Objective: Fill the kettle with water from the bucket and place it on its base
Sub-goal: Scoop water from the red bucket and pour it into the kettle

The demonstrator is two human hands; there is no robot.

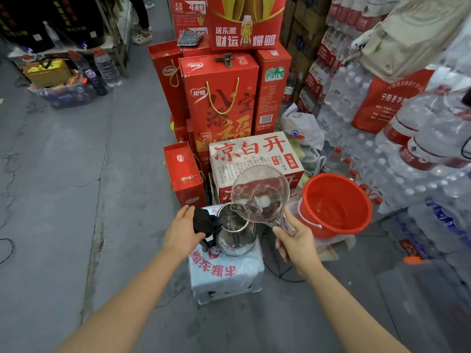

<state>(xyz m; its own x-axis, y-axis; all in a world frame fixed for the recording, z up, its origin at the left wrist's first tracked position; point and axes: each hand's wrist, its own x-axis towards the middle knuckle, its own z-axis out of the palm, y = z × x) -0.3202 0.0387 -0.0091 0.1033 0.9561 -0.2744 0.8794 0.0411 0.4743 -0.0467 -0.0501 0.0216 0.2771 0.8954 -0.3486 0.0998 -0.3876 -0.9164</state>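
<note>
My left hand (181,231) gripped the black lid (201,223), holding it open. Just right of those fingers stood the steel kettle (235,236). My right hand (297,242) clasped a clear scoop (260,197), tipped touching the kettle's mouth. Right of it sat the red bucket (335,206).

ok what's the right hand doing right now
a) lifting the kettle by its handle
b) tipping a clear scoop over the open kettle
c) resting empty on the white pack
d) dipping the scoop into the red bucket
b: the right hand holds the clear scoop by its handle, tilted with its spout over the open mouth of the kettle, while the red bucket sits apart to the right.
</note>
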